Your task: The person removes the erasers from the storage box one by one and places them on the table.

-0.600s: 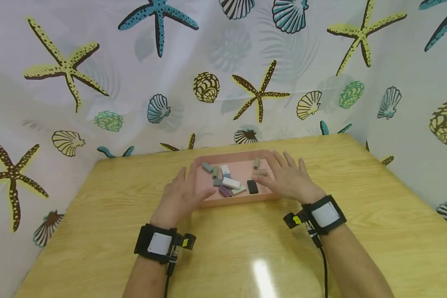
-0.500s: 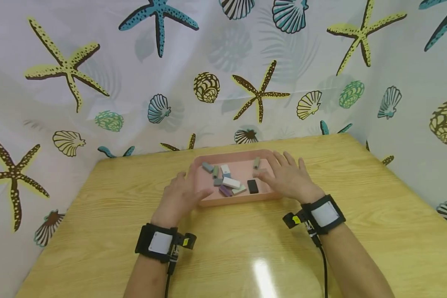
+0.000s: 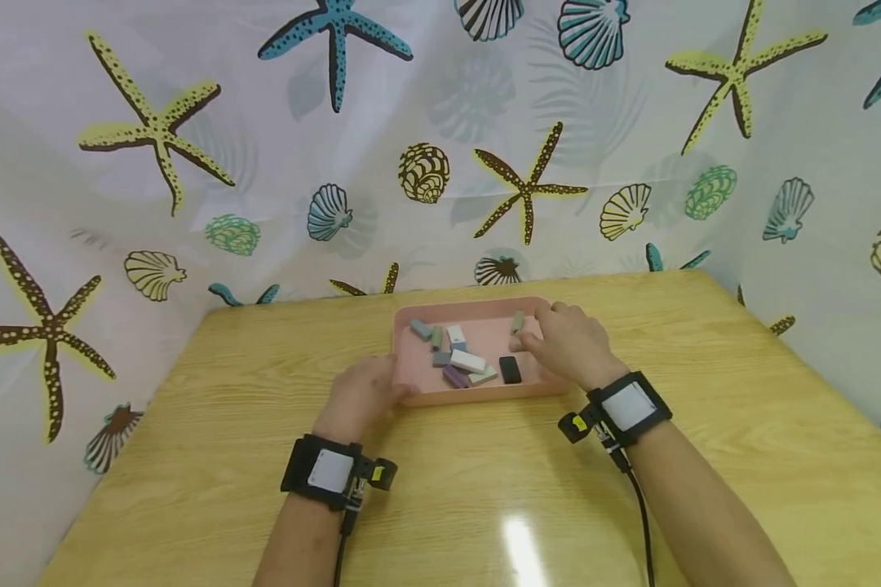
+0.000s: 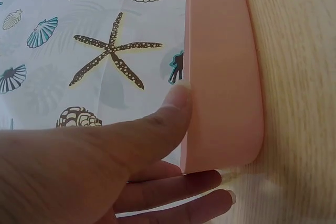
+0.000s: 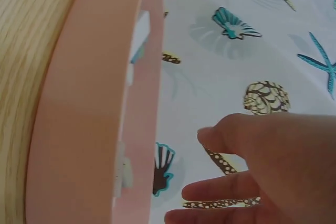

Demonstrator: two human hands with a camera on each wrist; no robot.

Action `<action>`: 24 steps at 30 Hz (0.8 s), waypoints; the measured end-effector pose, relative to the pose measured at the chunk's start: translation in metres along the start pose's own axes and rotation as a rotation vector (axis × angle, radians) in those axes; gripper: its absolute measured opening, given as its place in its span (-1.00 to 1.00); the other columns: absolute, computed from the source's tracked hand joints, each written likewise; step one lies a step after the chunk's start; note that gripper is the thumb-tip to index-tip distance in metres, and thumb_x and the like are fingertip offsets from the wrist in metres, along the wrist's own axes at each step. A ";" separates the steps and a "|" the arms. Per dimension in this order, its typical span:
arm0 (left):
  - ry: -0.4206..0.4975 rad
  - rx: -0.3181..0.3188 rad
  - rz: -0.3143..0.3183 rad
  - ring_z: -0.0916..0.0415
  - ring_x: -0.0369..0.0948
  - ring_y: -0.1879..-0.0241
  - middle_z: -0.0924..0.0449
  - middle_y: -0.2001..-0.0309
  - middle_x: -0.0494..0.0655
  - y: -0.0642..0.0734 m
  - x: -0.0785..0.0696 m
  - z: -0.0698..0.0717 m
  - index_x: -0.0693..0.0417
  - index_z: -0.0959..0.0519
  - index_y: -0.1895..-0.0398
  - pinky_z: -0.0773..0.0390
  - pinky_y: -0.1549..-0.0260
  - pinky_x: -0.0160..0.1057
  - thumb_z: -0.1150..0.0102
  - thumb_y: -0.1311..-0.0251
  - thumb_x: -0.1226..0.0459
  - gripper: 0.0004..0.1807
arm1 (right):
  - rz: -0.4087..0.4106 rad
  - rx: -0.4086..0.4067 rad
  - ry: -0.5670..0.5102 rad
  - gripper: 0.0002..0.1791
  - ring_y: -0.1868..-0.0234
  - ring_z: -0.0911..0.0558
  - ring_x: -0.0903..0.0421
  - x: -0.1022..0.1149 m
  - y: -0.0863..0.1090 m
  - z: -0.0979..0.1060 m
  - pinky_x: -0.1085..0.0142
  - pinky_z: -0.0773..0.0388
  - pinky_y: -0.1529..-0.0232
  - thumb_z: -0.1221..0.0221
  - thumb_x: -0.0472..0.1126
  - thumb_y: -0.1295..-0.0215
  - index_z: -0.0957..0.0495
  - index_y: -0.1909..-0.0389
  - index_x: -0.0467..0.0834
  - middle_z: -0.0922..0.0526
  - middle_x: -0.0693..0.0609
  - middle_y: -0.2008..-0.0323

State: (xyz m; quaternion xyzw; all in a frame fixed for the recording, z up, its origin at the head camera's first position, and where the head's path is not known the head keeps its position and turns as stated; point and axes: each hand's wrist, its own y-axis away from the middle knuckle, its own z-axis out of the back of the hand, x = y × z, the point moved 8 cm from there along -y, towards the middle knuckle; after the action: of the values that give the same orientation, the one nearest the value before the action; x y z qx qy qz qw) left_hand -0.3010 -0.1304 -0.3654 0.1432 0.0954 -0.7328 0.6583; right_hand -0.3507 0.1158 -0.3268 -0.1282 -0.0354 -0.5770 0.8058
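Note:
A pink tray (image 3: 484, 394) lies on the table with several small rectangular blocks inside. Among them are a white block (image 3: 467, 361), a black block (image 3: 510, 370) and a purple block (image 3: 454, 377). My left hand (image 3: 360, 395) holds the tray's left end near the front corner; in the left wrist view its thumb (image 4: 177, 98) is at the rim and the fingers lie outside the end wall. Above the tray's right end hovers my right hand (image 3: 574, 346), partly covering a beige block (image 3: 515, 344). In the right wrist view a gap separates its thumb and fingers, with nothing between them.
The tray stands toward the back of a wooden table (image 3: 440, 489). A white cloth (image 3: 264, 179) printed with starfish and shells hangs behind and to the right. Each wrist wears a black strap with a small camera, and a cable (image 3: 639, 497) trails from it.
My left hand has come down to the tray's left end, its fingers drawing in. The right hand's fingers have bent somewhat over the right end. The head view has shifted slightly left.

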 end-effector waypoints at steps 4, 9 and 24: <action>0.007 -0.007 0.008 -0.38 -0.18 0.53 -0.47 0.49 -0.08 0.000 -0.001 0.000 0.15 -0.48 0.19 -0.35 0.59 -0.28 -0.21 -0.09 0.03 -0.61 | -0.021 0.037 -0.022 -0.74 0.59 -0.40 0.08 -0.001 -0.012 -0.009 0.26 -0.23 0.68 -0.03 0.01 -0.29 -0.46 0.26 -0.12 -0.48 0.00 0.57; 0.033 -0.009 0.025 -0.38 -0.18 0.56 -0.47 0.51 -0.06 0.000 -0.001 -0.001 0.16 -0.49 0.20 -0.33 0.62 -0.28 -0.24 -0.07 0.04 -0.60 | -0.059 0.093 0.035 -0.72 0.60 -0.42 0.05 -0.004 -0.022 -0.022 0.22 -0.27 0.68 -0.11 0.04 -0.24 -0.47 0.46 -0.09 -0.42 0.02 0.62; 0.046 -0.026 0.047 -0.35 -0.20 0.59 -0.44 0.55 -0.07 0.000 0.004 0.002 0.16 -0.50 0.22 -0.26 0.65 -0.30 -0.27 -0.04 0.03 -0.60 | -0.087 0.075 0.099 -0.72 0.57 -0.44 -0.03 -0.011 -0.038 -0.044 0.12 -0.34 0.67 -0.11 0.00 -0.16 -0.44 0.49 -0.16 -0.48 -0.07 0.53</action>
State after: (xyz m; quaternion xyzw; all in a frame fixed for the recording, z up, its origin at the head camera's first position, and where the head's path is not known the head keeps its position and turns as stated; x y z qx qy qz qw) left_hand -0.3016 -0.1349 -0.3648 0.1538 0.1166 -0.7122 0.6749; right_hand -0.3941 0.1032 -0.3652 -0.0678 -0.0227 -0.6155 0.7849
